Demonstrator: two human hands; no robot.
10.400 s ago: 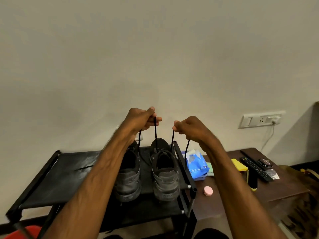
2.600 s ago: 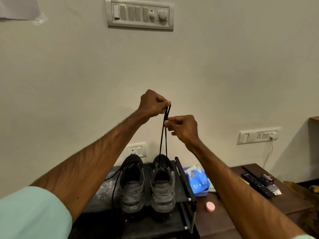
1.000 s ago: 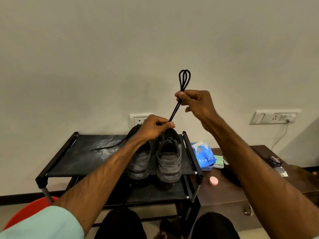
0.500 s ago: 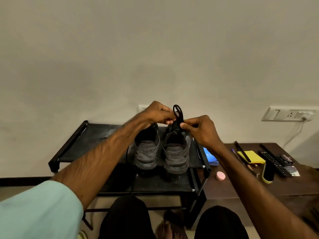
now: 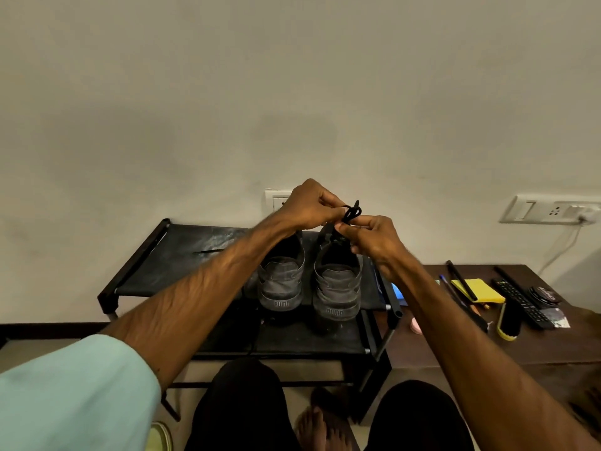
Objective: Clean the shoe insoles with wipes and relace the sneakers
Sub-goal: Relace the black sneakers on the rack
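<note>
Black shoe rack [image 5: 182, 255] against a bare wall [image 5: 292, 92]. Pinching a bunched shoelace [image 5: 352, 212] in curled fingers of left hand [image 5: 310, 206] and right hand [image 5: 374, 240], above a sneaker [image 5: 338, 288]. Could unravel if either pinch slackens.

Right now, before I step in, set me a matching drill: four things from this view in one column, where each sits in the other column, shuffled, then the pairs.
Things:
1. lace
2. left sneaker
3. brush
4. plug

Places:
A. on the table
B. in the wall socket
C. pinched between the left hand and right hand
D. on the rack

Pairs: 1-C, 2-D, 3-A, 4-B.
</note>
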